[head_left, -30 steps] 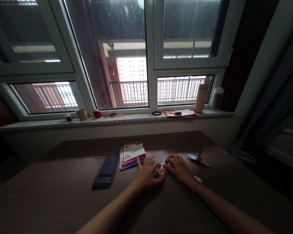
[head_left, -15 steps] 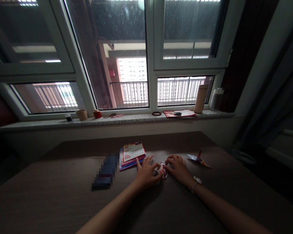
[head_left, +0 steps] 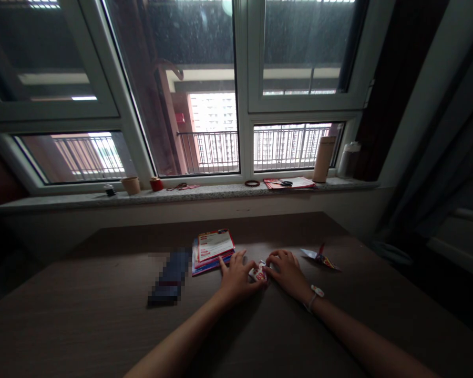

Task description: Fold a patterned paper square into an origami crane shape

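Observation:
Between my two hands a small folded piece of printed paper [head_left: 257,272], white with red marks, rests on the brown table [head_left: 102,325]. My left hand [head_left: 236,278] grips its left and near side with thumb and fingers. From the right, my right hand [head_left: 286,270] pinches the paper's other edge, its fingers curled; a bracelet [head_left: 314,298] circles that wrist. Just beyond my left hand lies a stack of printed sheets [head_left: 215,249], topped by a white one with a red border. A folded paper figure [head_left: 321,257] with pointed ends sits right of my right hand.
A dark pixelated object [head_left: 172,275] lies left of the sheets. Along the windowsill [head_left: 216,193] stand a paper cup [head_left: 131,185], a red spool [head_left: 156,184], a brown ring [head_left: 252,183], papers with scissors [head_left: 286,183], a tan flask [head_left: 324,159] and a grey bottle [head_left: 349,159].
The paper between my fingers has shifted slightly, and its near part now shows less beside my left thumb. Both hands stay in nearly the same place.

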The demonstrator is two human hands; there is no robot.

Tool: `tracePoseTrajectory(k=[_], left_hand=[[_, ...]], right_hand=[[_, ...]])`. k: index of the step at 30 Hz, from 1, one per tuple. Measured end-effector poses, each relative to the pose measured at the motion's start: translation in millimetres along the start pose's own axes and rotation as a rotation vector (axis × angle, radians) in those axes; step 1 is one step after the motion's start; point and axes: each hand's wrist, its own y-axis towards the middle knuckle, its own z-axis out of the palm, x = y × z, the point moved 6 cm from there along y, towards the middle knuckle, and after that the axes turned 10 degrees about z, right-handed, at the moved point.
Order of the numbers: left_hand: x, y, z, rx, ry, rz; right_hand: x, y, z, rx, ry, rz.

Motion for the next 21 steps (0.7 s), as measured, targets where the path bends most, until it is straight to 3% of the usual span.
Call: tracePoseTrajectory(k=[21], left_hand=[[-0.3,-0.4,0.4,0.04,0.0,-0.02]], right_hand=[[3.7,0.4,-2.0,-0.008,-0.047,0.025]])
